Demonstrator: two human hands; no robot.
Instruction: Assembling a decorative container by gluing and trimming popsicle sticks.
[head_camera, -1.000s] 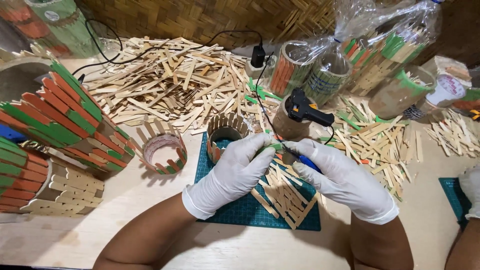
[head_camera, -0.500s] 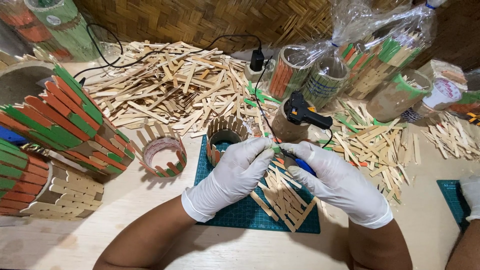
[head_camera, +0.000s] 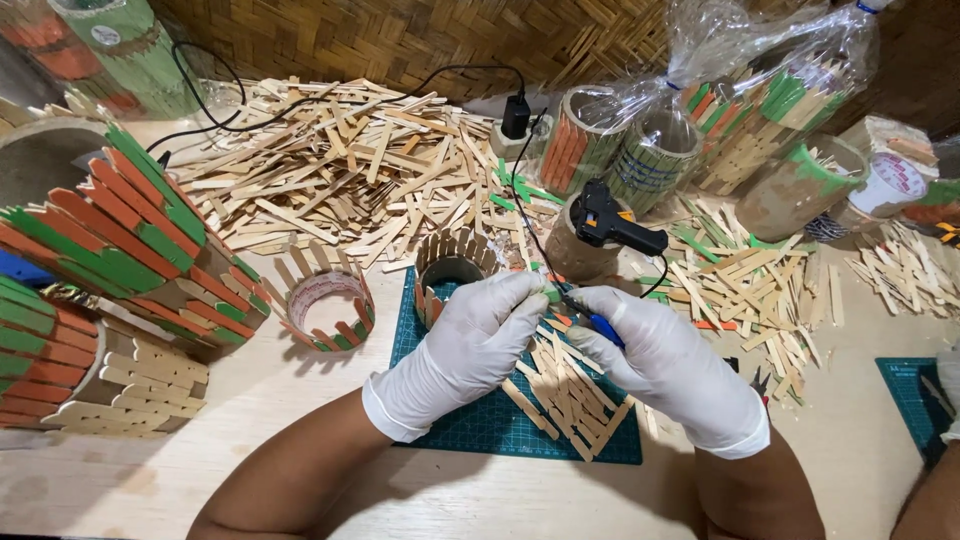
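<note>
A small green stick (head_camera: 553, 294) is pinched in the gloved left hand (head_camera: 470, 345) above the green cutting mat (head_camera: 480, 425); the right hand (head_camera: 660, 360) grips a blue-handled tool (head_camera: 600, 325), with loose sticks (head_camera: 570, 385) on the mat and a black glue gun (head_camera: 612, 222) just beyond.

A craft workshop, set up for making holders out of flat wooden sticks. Shown by the great heap of loose sticks (head_camera: 330, 170) on the pale table (head_camera: 250, 420), the green cutting mat (head_camera: 480, 425), the black glue gun (head_camera: 612, 222) with its cable, finished orange-and-green stick holders (head_camera: 130, 250), more wrapped in clear plastic (head_camera: 700, 110), and a woven wall (head_camera: 400, 40) behind.
</note>
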